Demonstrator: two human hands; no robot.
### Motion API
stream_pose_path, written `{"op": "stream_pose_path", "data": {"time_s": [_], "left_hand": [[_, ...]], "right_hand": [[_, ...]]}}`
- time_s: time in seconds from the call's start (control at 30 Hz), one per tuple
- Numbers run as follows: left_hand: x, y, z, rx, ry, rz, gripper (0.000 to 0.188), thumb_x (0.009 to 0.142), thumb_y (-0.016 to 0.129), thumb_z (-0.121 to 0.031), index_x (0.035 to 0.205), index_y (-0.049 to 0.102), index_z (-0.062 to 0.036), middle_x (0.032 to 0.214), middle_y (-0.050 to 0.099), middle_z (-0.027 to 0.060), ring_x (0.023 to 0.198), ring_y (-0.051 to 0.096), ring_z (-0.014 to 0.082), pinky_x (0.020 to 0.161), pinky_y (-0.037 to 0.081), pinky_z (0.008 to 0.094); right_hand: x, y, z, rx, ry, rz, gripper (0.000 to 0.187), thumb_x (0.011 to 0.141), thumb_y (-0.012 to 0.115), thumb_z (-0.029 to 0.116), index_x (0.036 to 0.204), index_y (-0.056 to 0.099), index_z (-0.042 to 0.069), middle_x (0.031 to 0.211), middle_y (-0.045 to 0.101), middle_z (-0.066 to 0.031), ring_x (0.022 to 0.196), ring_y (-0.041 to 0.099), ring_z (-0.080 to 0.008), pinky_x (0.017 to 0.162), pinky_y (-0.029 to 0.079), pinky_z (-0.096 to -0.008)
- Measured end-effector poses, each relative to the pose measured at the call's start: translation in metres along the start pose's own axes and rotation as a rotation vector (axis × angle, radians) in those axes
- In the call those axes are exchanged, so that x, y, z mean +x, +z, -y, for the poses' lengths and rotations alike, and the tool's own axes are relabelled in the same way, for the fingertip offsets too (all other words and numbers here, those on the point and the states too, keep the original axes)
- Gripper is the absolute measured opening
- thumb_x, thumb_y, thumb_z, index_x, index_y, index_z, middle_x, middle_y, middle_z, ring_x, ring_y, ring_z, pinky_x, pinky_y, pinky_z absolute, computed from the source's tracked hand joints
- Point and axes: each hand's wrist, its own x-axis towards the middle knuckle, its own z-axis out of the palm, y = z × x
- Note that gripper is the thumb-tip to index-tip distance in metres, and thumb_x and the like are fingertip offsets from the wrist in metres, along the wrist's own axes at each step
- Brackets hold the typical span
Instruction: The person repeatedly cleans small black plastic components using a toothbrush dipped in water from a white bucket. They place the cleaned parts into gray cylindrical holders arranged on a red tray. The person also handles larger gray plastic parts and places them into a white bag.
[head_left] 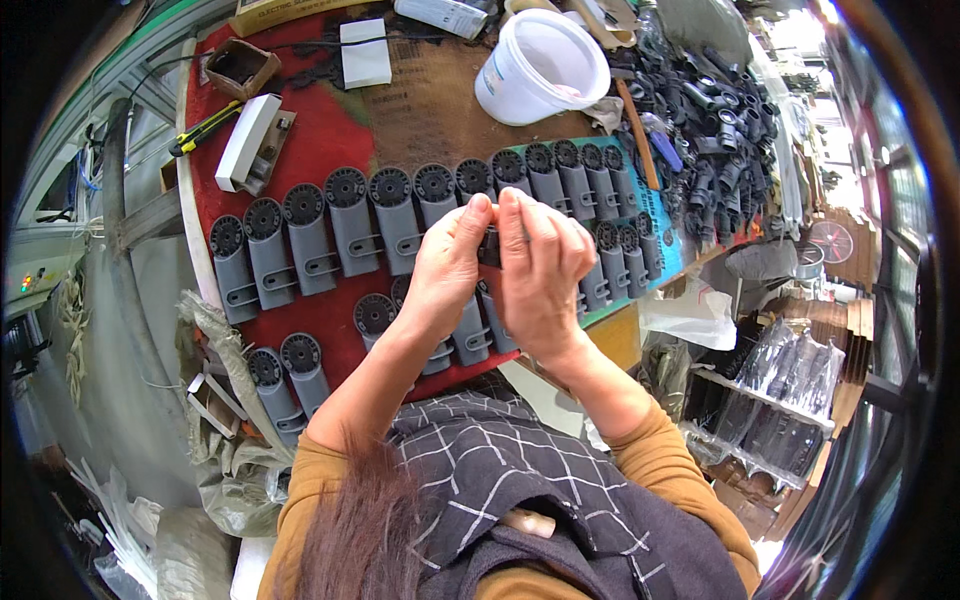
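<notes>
My left hand and my right hand meet over the middle of the table, thumbs and fingertips pinched close together. A small dark piece shows in the gap between them; most of it is covered by my fingers, and I cannot make out its kind. Below and around the hands, grey plastic tubes with round black ribbed ends lie side by side in rows. Each has a small clip-like loop on its side. Two more grey tubes lie beside my left forearm, and several shorter-looking ones lie right of my right hand.
A white bucket stands at the back, beside a heap of black plastic fittings. A wooden-handled tool lies between the heap and the tubes. Back left are a yellow-black utility knife, a white box and an open brown carton.
</notes>
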Motion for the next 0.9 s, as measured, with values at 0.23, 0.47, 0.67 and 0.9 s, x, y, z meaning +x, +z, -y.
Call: {"op": "stream_pose_path", "data": {"time_s": [0.23,0.47,0.67,0.9], "left_hand": [[-0.025,0.005,0.015,0.023,0.069,-0.079,0.038,0.098,0.05,-0.039,0.1,0.061,-0.0032,0.088,0.063,-0.0005,0.076,0.055,0.0045,0.068,0.047,0.0216],[-0.022,0.025,0.048,0.083,0.142,-0.075,0.048,0.1,0.042,-0.043,0.112,0.061,-0.0013,0.101,0.065,0.0041,0.092,0.06,0.0107,0.077,0.049,0.024],[-0.021,0.042,0.051,0.07,0.03,-0.136,0.044,0.099,0.043,-0.045,0.105,0.059,-0.0045,0.093,0.061,0.0006,0.081,0.058,0.0082,0.067,0.048,0.0224],[-0.022,0.035,0.02,0.576,0.265,0.191,0.049,0.081,0.073,-0.007,0.124,0.05,0.0011,0.114,0.059,0.0077,0.104,0.057,0.0144,0.089,0.048,0.027]], "right_hand": [[-0.025,-0.004,0.006,-0.028,-0.035,-0.067,0.051,0.088,0.048,0.015,0.136,0.044,0.0,0.14,0.043,-0.011,0.128,0.038,-0.0229,0.108,0.02,-0.0427],[-0.05,-0.009,-0.026,0.005,-0.054,-0.045,0.055,0.085,0.047,0.017,0.137,0.042,-0.001,0.146,0.036,-0.0154,0.133,0.034,-0.0265,0.11,0.016,-0.0475],[-0.046,-0.019,-0.065,0.698,-0.063,-0.087,0.049,0.075,0.063,0.009,0.122,0.052,0.001,0.112,0.056,-0.0119,0.106,0.051,-0.0293,0.095,0.039,-0.0402],[-0.026,-0.017,-0.091,0.933,-0.03,-0.064,0.038,0.071,0.073,0.013,0.103,0.056,0.004,0.098,0.058,-0.0131,0.094,0.054,-0.0327,0.085,0.044,-0.0412]]}}
